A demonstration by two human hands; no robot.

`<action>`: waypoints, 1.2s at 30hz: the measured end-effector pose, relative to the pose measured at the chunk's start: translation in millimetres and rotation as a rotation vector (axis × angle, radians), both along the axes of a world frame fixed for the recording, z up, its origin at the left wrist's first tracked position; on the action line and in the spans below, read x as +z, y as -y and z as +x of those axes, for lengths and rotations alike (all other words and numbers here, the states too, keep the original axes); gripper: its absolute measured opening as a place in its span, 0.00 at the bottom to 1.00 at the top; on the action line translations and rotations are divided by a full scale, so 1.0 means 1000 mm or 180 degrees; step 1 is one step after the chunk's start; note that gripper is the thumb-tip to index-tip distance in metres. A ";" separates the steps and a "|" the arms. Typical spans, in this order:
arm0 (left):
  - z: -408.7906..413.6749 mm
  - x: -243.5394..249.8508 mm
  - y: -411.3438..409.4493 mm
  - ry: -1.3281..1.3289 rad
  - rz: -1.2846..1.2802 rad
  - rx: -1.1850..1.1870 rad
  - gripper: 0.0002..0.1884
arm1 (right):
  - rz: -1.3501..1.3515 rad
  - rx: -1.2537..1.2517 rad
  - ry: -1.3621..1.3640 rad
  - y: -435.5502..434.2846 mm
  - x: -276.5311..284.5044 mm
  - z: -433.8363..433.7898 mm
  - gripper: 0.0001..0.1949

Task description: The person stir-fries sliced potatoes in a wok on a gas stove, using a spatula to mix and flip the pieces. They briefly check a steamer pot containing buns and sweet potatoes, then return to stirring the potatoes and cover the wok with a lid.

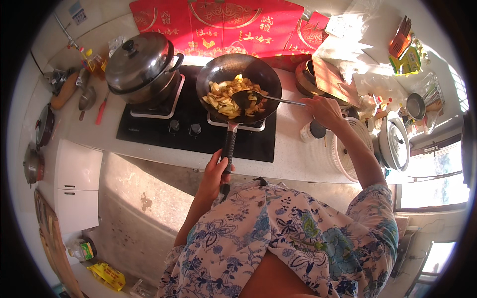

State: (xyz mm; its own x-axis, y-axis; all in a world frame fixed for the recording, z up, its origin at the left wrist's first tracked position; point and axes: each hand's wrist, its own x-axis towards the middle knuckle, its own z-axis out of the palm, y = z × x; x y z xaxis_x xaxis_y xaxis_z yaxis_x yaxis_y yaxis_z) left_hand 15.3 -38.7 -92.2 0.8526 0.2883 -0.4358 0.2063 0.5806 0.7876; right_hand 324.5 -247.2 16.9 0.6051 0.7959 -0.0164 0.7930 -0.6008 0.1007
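Observation:
My left hand [215, 175] grips the black handle [228, 149] of a dark wok [212, 74], which sits over the right burner of a black gas hob [156, 136]. Sliced pieces of food [223, 97], pale yellow and browned, lie in the wok. In my right hand [323, 111] is the metal shaft of a spatula or ladle [285, 100]. Its dark head is down among the slices, so its exact shape is partly hidden. Just below my right hand, a jar with a dark lid [313, 131] stands on the counter.
A large lidded steel pot [143, 63] occupies the left burner. Red printed cardboard [227, 28] lines the wall behind. A white plastic basket [344, 149] is near my right forearm. On the counter's left lie a red-handled utensil [101, 111] and a metal ladle [87, 97].

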 end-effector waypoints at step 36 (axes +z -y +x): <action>0.001 -0.001 -0.001 -0.0147 -0.0009 0.0021 0.23 | -0.0128 -0.0377 -0.0467 -0.075 0.016 0.052 0.13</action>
